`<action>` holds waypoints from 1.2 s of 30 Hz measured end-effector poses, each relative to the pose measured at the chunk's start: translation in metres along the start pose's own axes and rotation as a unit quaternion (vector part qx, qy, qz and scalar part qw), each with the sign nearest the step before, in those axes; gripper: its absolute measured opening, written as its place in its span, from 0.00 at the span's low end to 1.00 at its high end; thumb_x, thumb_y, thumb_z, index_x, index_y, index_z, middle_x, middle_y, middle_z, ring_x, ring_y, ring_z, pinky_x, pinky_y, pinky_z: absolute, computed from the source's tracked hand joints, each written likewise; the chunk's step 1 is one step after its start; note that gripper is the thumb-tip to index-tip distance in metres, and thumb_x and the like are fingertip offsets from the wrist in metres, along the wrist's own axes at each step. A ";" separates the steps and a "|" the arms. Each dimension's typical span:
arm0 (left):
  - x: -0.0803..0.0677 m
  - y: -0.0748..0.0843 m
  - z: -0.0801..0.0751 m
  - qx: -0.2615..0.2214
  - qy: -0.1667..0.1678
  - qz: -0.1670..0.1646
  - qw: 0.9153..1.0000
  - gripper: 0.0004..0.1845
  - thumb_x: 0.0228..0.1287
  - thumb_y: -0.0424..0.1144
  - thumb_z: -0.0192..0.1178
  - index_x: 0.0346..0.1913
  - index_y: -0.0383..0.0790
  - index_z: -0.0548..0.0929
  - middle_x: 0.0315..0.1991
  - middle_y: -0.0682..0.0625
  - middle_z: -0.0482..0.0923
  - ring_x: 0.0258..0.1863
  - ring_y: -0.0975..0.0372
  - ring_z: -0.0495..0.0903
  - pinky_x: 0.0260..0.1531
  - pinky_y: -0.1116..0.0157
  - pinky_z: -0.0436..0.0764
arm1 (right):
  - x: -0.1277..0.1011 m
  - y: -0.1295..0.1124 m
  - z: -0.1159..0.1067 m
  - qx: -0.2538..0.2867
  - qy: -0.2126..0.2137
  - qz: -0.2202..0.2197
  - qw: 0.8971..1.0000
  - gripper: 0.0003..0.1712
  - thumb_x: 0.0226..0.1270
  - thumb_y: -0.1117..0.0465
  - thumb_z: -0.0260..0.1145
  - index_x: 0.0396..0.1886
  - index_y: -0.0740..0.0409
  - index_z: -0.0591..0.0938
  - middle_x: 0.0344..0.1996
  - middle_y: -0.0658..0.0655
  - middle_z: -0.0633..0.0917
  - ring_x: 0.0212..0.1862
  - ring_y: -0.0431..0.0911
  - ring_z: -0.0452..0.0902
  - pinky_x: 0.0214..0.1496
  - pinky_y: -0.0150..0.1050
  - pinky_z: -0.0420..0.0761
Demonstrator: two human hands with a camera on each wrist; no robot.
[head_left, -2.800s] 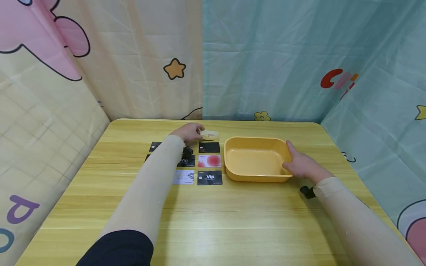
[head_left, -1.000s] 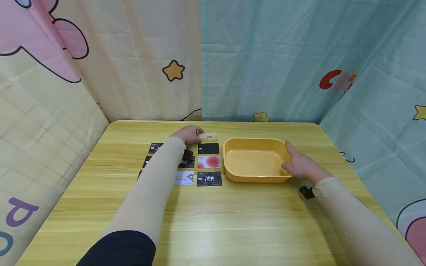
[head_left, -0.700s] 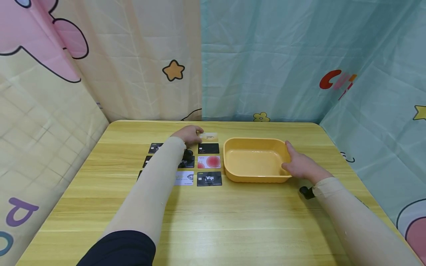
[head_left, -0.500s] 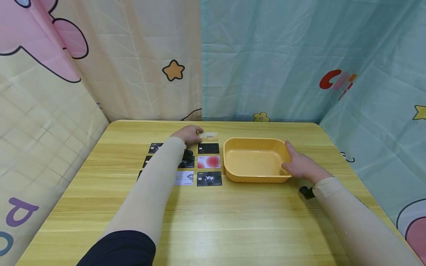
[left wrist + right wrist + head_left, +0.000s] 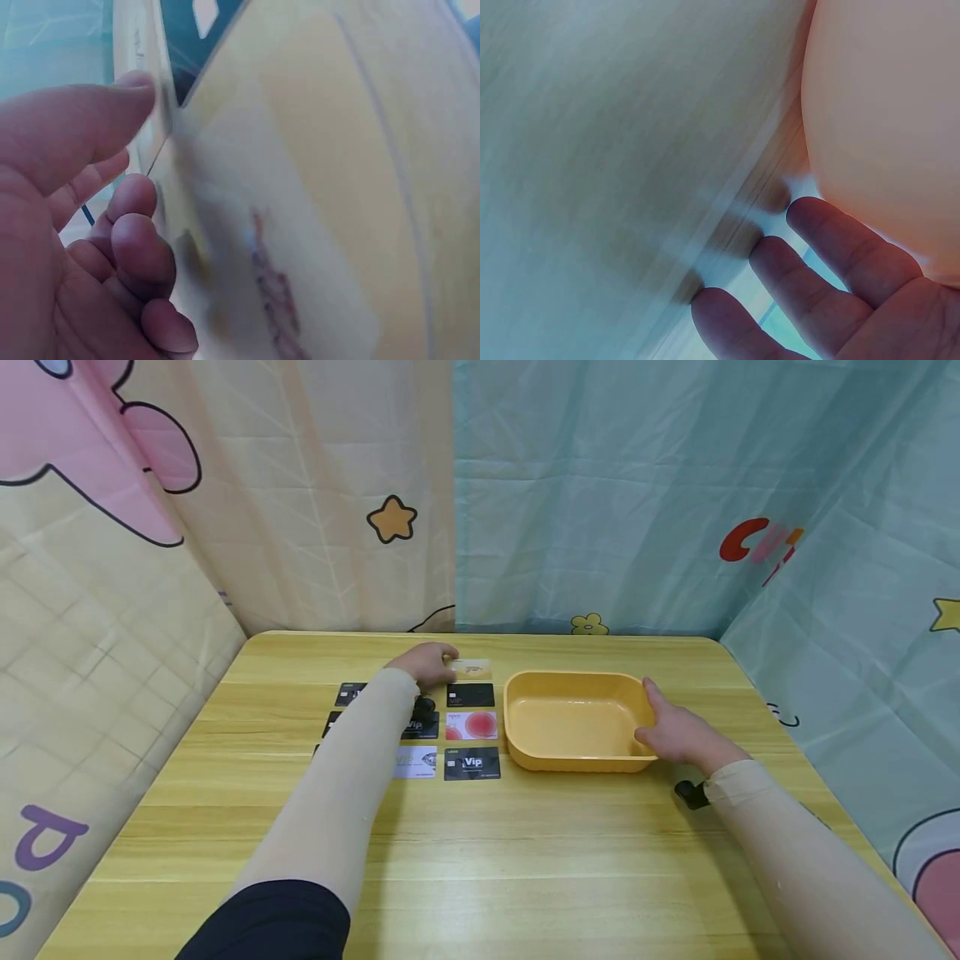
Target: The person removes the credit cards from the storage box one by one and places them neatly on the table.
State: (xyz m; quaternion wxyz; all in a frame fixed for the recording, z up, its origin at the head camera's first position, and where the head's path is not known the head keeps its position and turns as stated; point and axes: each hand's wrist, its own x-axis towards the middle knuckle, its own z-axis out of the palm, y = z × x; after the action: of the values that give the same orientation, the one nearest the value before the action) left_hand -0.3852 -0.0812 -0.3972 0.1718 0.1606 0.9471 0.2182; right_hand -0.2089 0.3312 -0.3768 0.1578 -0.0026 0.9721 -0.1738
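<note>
Plainly, the pale gold card [image 5: 471,669] lies at the far end of the card rows on the wooden table [image 5: 480,860], just beyond the black VIP card [image 5: 470,695] and near the far left corner of the yellow tub [image 5: 573,756]; the left hand [image 5: 427,663] pinches its left edge, thumb [image 5: 90,127] above and curled fingers [image 5: 139,247] below, as the left wrist view shows, with the card's near part seemingly raised a little off the wood, though the blur leaves that uncertain. By the look of it the card is thin, stiff plastic, very light and smooth; flat on a table such a thing gives little to grasp, so an edge or corner is the sensible hold, and a pinch across the short edge should carry it without bending; its slick faces could slip from a loose grip.

Closer in, the red-patterned card [image 5: 472,725], a black Vip card [image 5: 472,763] and a white card [image 5: 415,762] lie in neat rows, with more black cards partly hidden under the left sleeve [image 5: 330,793]; the right hand [image 5: 675,731] rests against the tub's right wall, fingers straight and relaxed, gripping nothing; the tub holds nothing visible. Patterned curtains [image 5: 600,493] hang behind the table.
</note>
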 end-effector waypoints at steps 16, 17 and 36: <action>-0.027 0.016 -0.049 -0.009 0.060 0.064 0.996 0.31 0.80 0.49 0.56 0.79 0.41 0.67 0.62 0.39 0.76 0.54 0.49 0.76 0.57 0.49 0.76 | 0.009 0.008 -0.001 -0.005 -0.002 -0.024 1.000 0.58 0.75 0.52 0.58 0.83 0.69 0.29 0.74 0.83 0.61 0.51 0.62 0.79 0.60 0.61 0.77; -0.031 0.017 -0.052 -0.005 0.067 0.064 0.996 0.31 0.80 0.49 0.56 0.79 0.41 0.67 0.60 0.40 0.77 0.54 0.49 0.76 0.56 0.49 0.76 | 0.009 0.009 -0.001 -0.005 -0.001 -0.029 1.000 0.58 0.76 0.51 0.58 0.83 0.69 0.29 0.74 0.83 0.61 0.53 0.63 0.79 0.62 0.62 0.76; -0.114 -0.014 -0.080 0.118 0.139 0.064 0.981 0.37 0.79 0.55 0.57 0.82 0.43 0.63 0.81 0.40 0.62 0.80 0.43 0.62 0.78 0.42 0.62 | 0.002 0.023 -0.016 0.057 -0.021 -0.050 0.997 0.60 0.83 0.30 0.43 0.80 0.61 0.17 0.80 0.81 0.41 0.76 0.79 0.56 0.76 0.72 0.58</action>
State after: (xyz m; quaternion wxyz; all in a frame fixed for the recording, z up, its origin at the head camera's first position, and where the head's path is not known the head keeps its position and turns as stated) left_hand -0.3191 -0.1651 -0.3067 0.0040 0.2079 0.9687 0.1354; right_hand -0.2148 0.3584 -0.3713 0.1691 -0.0460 0.9558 -0.2362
